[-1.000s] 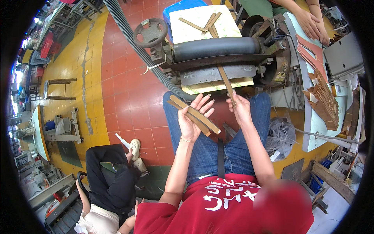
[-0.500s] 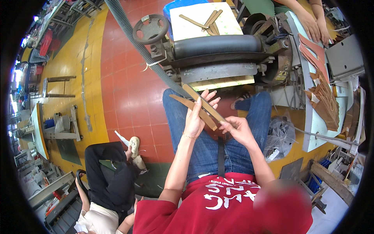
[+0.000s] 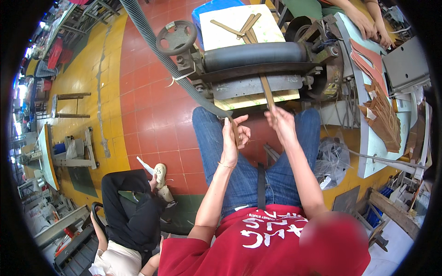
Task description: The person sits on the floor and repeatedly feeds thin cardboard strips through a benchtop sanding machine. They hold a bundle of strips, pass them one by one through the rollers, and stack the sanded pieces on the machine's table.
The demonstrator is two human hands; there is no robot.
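The right hand [image 3: 281, 124] pinches the near end of a brown strip [image 3: 266, 91], which runs lengthwise ahead of the grip over the metal plate [image 3: 239, 87]; the left hand [image 3: 230, 146], farther off, holds seemingly a second strip [image 3: 235, 132], edge-on.

Red floor tiles [image 3: 147, 138] are running down the middle, yellow tiles [image 3: 85, 124] are lying to their left, and a green patch [image 3: 185, 208] is showing lower down. A pale table [image 3: 367, 147] is standing at right; bright light [image 3: 43, 23] is glowing upper left.
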